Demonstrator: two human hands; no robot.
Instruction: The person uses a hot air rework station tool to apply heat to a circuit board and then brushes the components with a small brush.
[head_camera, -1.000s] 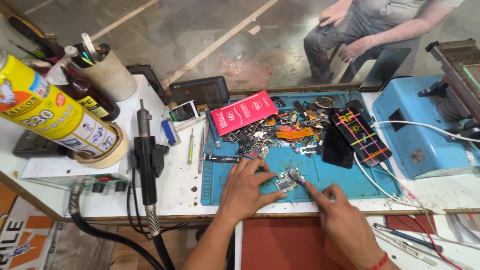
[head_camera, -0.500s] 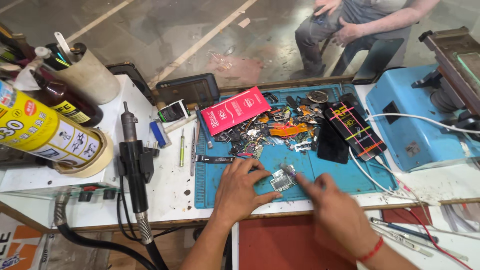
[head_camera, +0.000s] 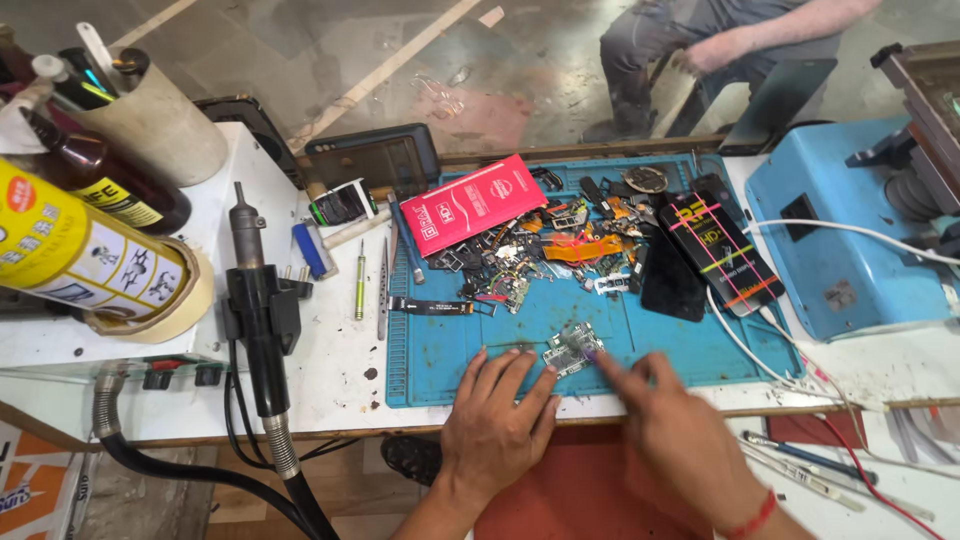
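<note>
Circuit board (head_camera: 572, 348) lying on blue mat (head_camera: 440, 345), long axis running eight to two o'clock, pinned at its eight-o'clock end by left hand (head_camera: 497, 428) fingertips, touched at three o'clock by right hand (head_camera: 680, 440) forefinger, neither grip closed around it.

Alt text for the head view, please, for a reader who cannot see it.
Two bare hands work a small circuit board on a blue mat: the left hand lies flat beside it, and the right hand touches it with a fingertip. Loose phone parts and a red packet lie beyond; a black hot-air tool rests to the left.
</note>
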